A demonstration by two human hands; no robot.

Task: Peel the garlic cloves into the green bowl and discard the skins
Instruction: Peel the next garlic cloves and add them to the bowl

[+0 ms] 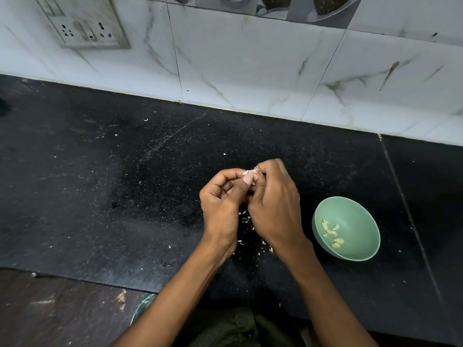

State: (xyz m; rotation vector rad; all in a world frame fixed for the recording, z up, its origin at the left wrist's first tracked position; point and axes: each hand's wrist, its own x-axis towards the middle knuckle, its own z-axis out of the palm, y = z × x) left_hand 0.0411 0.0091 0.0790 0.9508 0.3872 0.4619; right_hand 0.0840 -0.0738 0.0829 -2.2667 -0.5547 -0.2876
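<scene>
Most of the garlic clove (251,173) is hidden: only a pale scrap of it and its skin shows where the fingertips of both hands meet above the black counter (105,186), so its shape and how far it is peeled cannot be made out. The left hand (220,199) has its fingers curled in, thumb pressed up against the clove; the right hand (274,204) is curled over it from the other side, its fingertips pinching the top, and its back hides the rest of the grip. The green bowl (360,216) stands on the counter to the right of the hands, apart from them, with peeled cloves (332,232) lying in its bottom, roughly seven, though they overlap and an exact count is uncertain. Small skin flakes (246,219) are scattered on the counter below and between the wrists, too many and too fine to count. At the lower edge, a greenish round rim (142,306) is mostly covered by the left forearm and cannot be identified. One socket plate (85,23) sits on the tiled wall (250,58), cut off at the top.
</scene>
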